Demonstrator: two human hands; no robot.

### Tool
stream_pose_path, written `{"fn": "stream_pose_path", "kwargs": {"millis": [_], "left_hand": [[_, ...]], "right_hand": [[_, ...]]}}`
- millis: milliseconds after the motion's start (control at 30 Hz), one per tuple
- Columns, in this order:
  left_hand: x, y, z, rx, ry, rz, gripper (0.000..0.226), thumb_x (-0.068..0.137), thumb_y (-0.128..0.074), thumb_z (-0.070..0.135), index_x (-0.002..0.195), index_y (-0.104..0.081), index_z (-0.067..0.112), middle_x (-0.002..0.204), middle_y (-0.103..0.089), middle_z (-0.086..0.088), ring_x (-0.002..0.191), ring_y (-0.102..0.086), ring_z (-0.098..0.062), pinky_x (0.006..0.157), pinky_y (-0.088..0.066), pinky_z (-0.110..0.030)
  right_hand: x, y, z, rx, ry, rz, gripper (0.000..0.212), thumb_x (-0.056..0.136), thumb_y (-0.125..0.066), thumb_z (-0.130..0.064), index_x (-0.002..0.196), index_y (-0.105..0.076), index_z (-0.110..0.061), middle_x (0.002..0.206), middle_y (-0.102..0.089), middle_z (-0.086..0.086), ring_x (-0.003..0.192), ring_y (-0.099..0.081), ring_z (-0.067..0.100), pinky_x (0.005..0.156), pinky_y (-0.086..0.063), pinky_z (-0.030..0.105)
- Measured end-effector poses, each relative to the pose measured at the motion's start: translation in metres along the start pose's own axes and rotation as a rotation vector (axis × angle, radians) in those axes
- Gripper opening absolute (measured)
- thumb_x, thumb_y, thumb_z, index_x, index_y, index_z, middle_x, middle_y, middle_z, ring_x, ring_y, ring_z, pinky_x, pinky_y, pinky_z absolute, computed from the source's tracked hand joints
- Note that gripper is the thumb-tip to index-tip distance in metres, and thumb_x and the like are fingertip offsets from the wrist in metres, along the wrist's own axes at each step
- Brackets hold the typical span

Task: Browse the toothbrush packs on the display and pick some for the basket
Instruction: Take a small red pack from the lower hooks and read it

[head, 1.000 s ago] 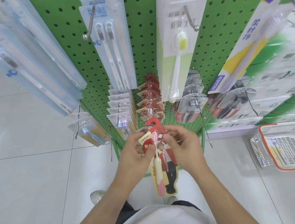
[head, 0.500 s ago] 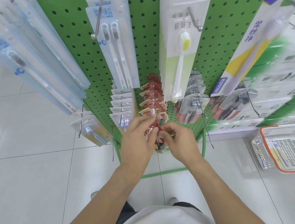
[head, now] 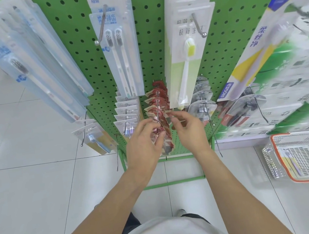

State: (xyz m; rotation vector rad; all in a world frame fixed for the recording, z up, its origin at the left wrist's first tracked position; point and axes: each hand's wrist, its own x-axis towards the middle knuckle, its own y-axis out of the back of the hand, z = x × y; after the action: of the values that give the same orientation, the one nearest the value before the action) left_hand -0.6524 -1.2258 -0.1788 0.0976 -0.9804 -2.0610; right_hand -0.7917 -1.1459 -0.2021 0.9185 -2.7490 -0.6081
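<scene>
Where white floor tiles (head: 30, 184) meet green pegboard (head: 154, 37), blue toothbrush packs (head: 30, 74) hung far left, twin-brush packs (head: 118, 52) next. Left hand (head: 143, 142) at the lower hook, fingers (head: 159, 139) curled, pinching front red toothbrush pack (head: 162, 133) on its peg. Right hand (head: 189, 128) just beside, fingers loosely bent, tips touching the same red row; firm grip not discernible. Yellow-bristled pack (head: 187, 56) above right hand. Far right on floor, white basket (head: 305, 181) with orange rim, one pack (head: 290, 161) lying inside.
</scene>
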Motion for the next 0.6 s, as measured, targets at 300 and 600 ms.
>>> {"fn": "stream_pose_path", "kwargs": {"millis": [300, 600], "left_hand": [[0.012, -0.001, 0.002, 0.039, 0.048, -0.038, 0.011, 0.087, -0.072, 0.019, 0.095, -0.065, 0.023, 0.118, -0.069, 0.011, 0.079, -0.065, -0.010, 0.070, -0.055, -0.035], [0.011, -0.004, -0.001, 0.043, 0.025, -0.028, 0.011, 0.087, -0.073, 0.017, 0.092, -0.063, 0.021, 0.115, -0.068, 0.010, 0.073, -0.060, -0.007, 0.066, -0.054, -0.032]], "right_hand": [[0.011, -0.011, -0.006, 0.031, 0.016, -0.201, 0.015, 0.094, -0.069, -0.012, 0.106, -0.077, -0.019, 0.094, -0.072, -0.011, 0.081, -0.064, -0.009, 0.077, -0.049, 0.010], [0.007, -0.021, 0.002, 0.181, -0.031, -0.044, 0.010, 0.089, -0.076, -0.011, 0.099, -0.080, -0.010, 0.093, -0.075, -0.010, 0.085, -0.067, -0.006, 0.082, -0.052, 0.014]]}}
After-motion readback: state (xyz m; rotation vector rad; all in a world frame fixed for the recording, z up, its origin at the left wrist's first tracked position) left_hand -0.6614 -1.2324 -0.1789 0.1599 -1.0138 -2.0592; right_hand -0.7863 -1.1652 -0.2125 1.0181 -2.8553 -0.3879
